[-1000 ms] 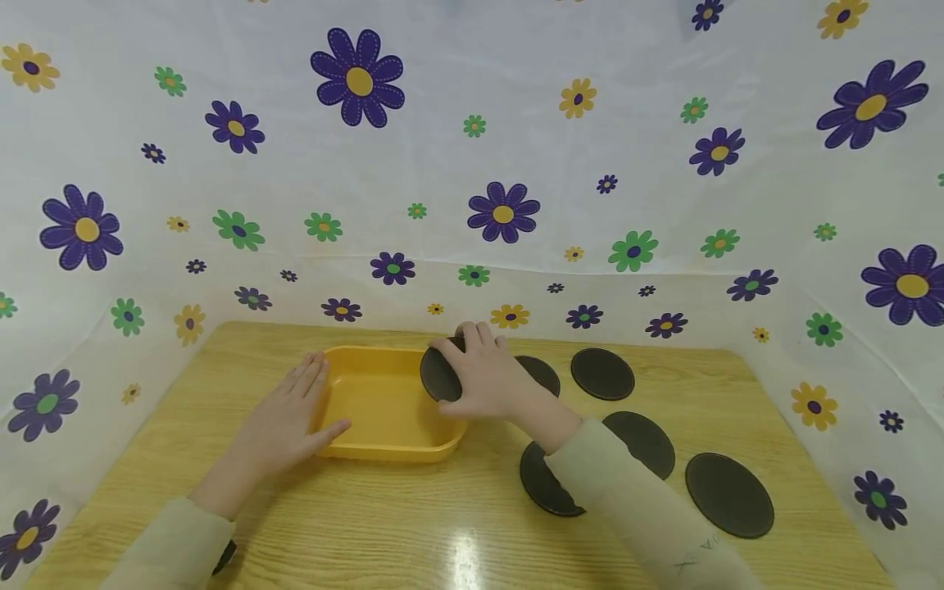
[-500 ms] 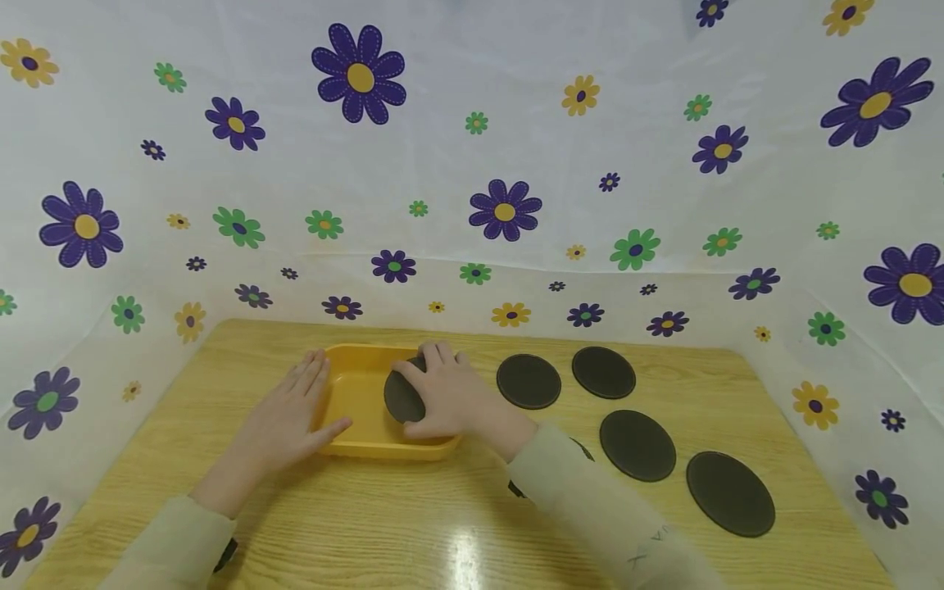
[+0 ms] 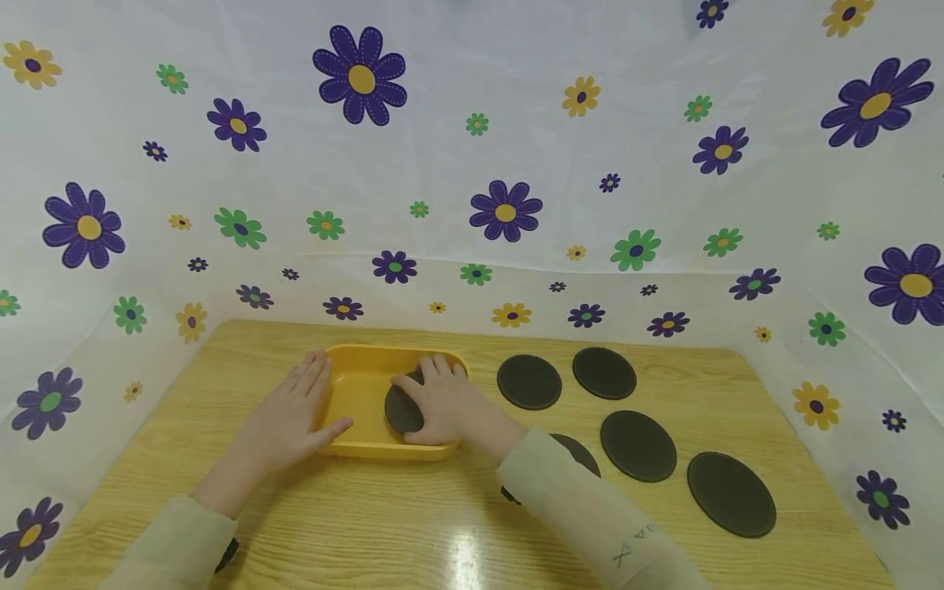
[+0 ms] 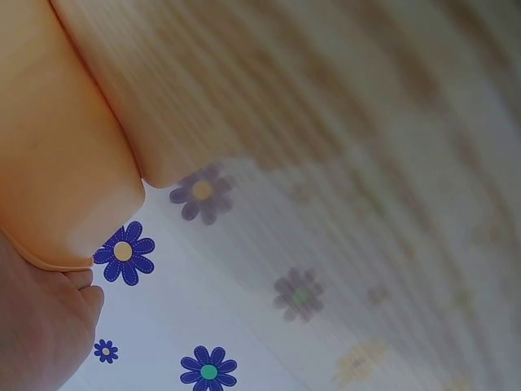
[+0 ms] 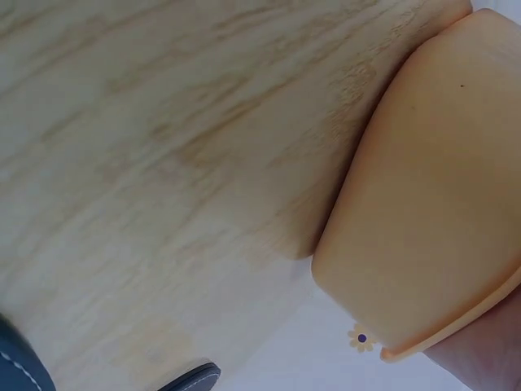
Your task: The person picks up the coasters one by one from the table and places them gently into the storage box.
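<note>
A yellow plastic basin [image 3: 360,395] stands on the table, left of the middle in the head view. My right hand [image 3: 446,408] is down inside its right half and grips a round black coaster [image 3: 401,411] by its edges, fingers at the far side and thumb at the near side. Part of that coaster is hidden under the hand. My left hand [image 3: 283,418] rests against the basin's left rim, fingers straight and thumb spread along the front. In the left wrist view the left fingers [image 4: 69,305] touch the rim; the right wrist view shows the basin's outer wall [image 5: 423,179].
Several more black coasters lie flat to the right, among them a back one [image 3: 605,373], one beside the basin [image 3: 529,382] and a front right one [image 3: 732,494]. The right sleeve partly covers another coaster [image 3: 578,455]. A flowered sheet [image 3: 442,164] encloses the wood-grain table [image 3: 354,524].
My right hand has carried the coaster leftward from over the basin's right rim and lowered it inside. The left hand has stayed at the left rim.
</note>
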Tool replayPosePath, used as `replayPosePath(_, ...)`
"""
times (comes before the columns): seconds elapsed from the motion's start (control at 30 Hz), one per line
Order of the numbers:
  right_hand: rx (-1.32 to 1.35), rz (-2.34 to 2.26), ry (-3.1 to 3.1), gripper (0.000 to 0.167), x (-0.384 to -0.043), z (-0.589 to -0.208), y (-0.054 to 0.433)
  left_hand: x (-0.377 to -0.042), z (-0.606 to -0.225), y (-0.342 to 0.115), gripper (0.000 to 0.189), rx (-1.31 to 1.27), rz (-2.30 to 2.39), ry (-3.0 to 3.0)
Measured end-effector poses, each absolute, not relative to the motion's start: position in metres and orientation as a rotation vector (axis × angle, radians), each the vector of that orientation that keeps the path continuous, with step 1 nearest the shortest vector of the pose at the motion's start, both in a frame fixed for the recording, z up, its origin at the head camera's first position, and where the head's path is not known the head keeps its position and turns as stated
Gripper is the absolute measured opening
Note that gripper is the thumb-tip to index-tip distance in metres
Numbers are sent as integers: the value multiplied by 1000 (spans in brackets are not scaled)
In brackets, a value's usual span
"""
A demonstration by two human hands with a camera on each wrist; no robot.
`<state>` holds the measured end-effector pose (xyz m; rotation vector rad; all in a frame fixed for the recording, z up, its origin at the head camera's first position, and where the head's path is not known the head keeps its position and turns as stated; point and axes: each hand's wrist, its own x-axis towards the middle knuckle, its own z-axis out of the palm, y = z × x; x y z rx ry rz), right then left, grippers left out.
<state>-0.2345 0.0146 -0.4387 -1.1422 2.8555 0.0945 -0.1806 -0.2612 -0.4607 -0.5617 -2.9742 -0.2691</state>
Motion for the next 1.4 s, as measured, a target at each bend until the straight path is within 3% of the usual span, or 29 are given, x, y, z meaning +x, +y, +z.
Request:
replayPosePath(0.43,-1193,80,2865,82,-234,-434,19,-182,-461,-260,98,-578,-290,-2959)
replayPosePath(0.7,-1174,-81,2859,82,-239,-405,29,-181,-458,-259,98,-570,-289,-2968)
replayPosePath(1.4,-917,-97,3016,77,-267,-395,112,-182,-464,-262,98,-584,-291,-2964)
